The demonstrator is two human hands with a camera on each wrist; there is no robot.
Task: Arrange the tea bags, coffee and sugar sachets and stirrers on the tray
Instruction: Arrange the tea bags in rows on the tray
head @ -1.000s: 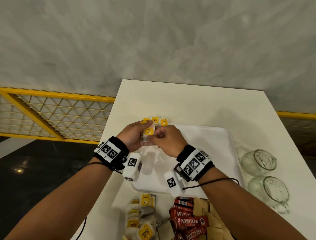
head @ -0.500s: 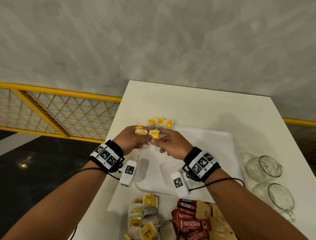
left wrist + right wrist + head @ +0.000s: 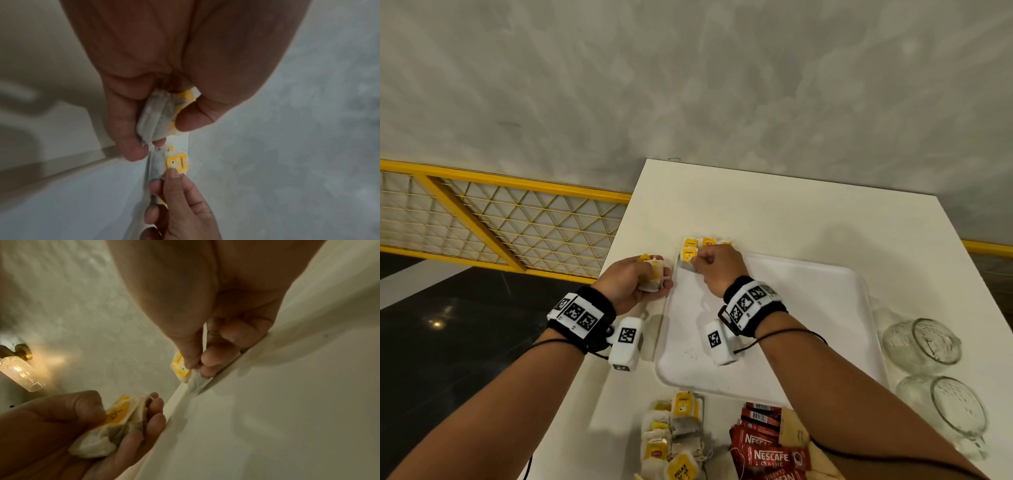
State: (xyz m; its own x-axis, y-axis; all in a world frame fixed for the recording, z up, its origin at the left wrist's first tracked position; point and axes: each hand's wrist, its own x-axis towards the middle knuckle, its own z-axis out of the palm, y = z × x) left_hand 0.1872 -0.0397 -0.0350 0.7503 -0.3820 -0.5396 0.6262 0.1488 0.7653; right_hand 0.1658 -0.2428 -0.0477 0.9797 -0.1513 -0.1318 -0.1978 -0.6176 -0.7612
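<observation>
A white tray [image 3: 791,308] lies on the white table. Along its far left edge stand three tea bags with yellow tags [image 3: 705,242]. My right hand [image 3: 717,269] pinches one more tea bag [image 3: 688,257] [image 3: 177,163] [image 3: 180,368] at the tray's far left corner, just in front of that row. My left hand [image 3: 635,282] hovers left of the tray and grips a small bunch of tea bags [image 3: 652,274] [image 3: 160,116] [image 3: 115,420] between thumb and fingers. More tea bags [image 3: 671,435] and red coffee sachets [image 3: 767,445] lie in heaps at the table's near edge.
Two glass mugs [image 3: 921,342] [image 3: 948,411] lie on their sides right of the tray. Brown sachets [image 3: 796,431] sit beside the coffee heap. A yellow mesh railing [image 3: 500,219] runs left of the table, and a grey wall stands behind it.
My hands have parted. The right hand carried one tea bag away from the left hand's bunch and down to the tray's far left corner. The left hand drew back to the left.
</observation>
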